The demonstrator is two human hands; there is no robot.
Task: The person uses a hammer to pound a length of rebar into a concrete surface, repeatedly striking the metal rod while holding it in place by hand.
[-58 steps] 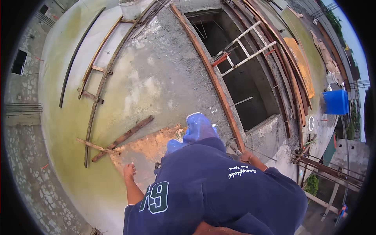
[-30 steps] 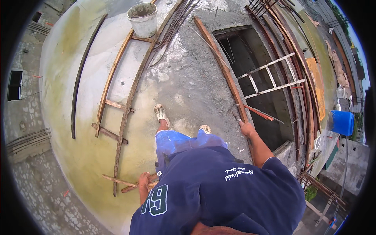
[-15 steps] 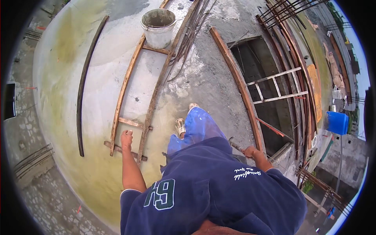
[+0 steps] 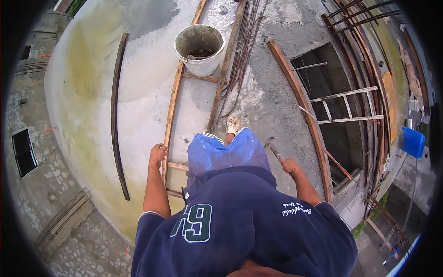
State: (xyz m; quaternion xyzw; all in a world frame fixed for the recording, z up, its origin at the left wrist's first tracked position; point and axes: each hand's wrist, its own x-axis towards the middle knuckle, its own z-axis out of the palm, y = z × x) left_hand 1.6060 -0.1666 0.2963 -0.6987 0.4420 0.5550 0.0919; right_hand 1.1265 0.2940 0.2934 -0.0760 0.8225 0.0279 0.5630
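My right hand (image 4: 290, 166) is wrapped round the handle of a hammer (image 4: 276, 150), held low at my right side with its metal head pointing forward. On the other side my left hand (image 4: 158, 154) hangs with curled fingers, over the left rail of a wooden ladder (image 4: 172, 111) lying on the concrete. Whether anything is inside those fingers is hidden. Ahead of me a white bucket (image 4: 208, 67) rests on the ladder, with some dark things inside that I cannot make out.
A dark wooden beam (image 4: 115, 111) lies to the left. Thin steel rods (image 4: 247, 51) lie beside the bucket. To my right, a brown plank (image 4: 302, 99) edges a rectangular floor opening (image 4: 339, 143), with a metal ladder (image 4: 346, 96) across it. Farther right is a blue container (image 4: 412, 142).
I have stepped forward, so the bucket, the ladder and the opening are nearer. My left hand has shifted a little right in view; the hammer stays in my right hand, and more of it shows.
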